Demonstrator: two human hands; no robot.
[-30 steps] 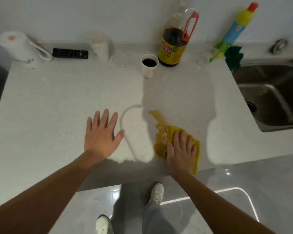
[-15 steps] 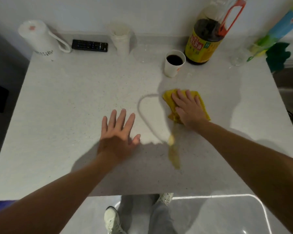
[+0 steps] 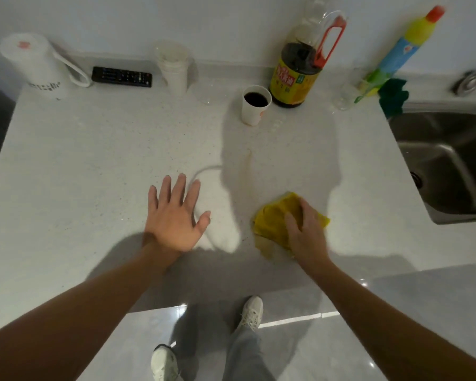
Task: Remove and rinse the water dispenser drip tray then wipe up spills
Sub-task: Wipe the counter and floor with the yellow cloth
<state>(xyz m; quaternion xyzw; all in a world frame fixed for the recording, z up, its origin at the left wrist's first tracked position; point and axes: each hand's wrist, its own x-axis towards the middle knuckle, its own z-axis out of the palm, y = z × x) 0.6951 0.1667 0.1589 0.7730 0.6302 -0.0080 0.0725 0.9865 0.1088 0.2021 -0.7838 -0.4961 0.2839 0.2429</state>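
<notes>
A yellow cloth (image 3: 275, 220) lies bunched on the white counter (image 3: 94, 166) near its front edge. My right hand (image 3: 305, 232) presses down on it, fingers curled over the cloth. A brownish wet patch (image 3: 265, 247) shows at the cloth's near edge, and a faint brown streak (image 3: 248, 163) runs up the counter toward the cup. My left hand (image 3: 175, 215) rests flat on the counter to the left, fingers spread, holding nothing. No drip tray or water dispenser is in view.
A paper cup of dark liquid (image 3: 255, 108) and a large dark sauce bottle (image 3: 302, 70) stand at the back. A white kettle (image 3: 36, 66), a remote (image 3: 121, 77), stacked cups (image 3: 173, 68), a spray bottle (image 3: 401, 50) and a green cloth (image 3: 393, 96) line the wall. A steel sink (image 3: 445, 160) is at right.
My right hand dragged the yellow cloth from near the cup back toward the front edge, wiping most of the brown spill. My left hand stayed flat on the counter.
</notes>
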